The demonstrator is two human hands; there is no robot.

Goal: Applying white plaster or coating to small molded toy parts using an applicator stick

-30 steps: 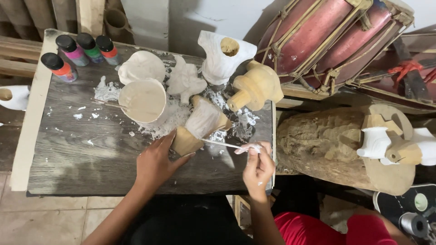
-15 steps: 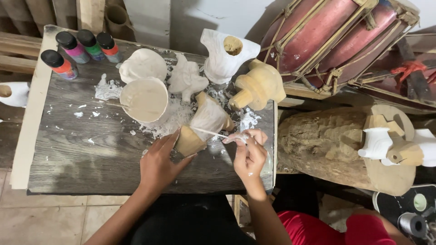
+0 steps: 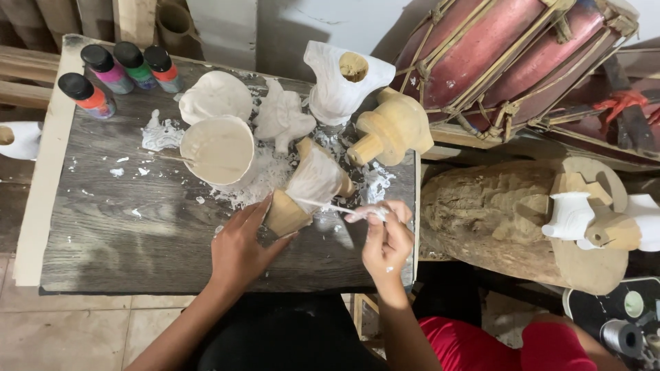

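My left hand (image 3: 240, 244) grips the bare wooden base of a carved figure (image 3: 306, 189) that lies tilted on the grey table (image 3: 117, 233). The figure's upper part is coated white. My right hand (image 3: 385, 237) pinches a thin paintbrush (image 3: 328, 206) whose tip touches the white part of the figure. A bowl of white paint (image 3: 218, 150) stands just left of the figure, with a stick resting in it.
Several paint bottles (image 3: 117, 72) stand at the table's far left corner. White carved pieces (image 3: 282, 117) and an unpainted wooden carving (image 3: 393, 129) crowd the back. A red drum (image 3: 495, 55) and a carved log (image 3: 495, 216) lie to the right.
My right hand moved up and a little left, bringing the brush tip onto the figure. My left hand stays on the base.
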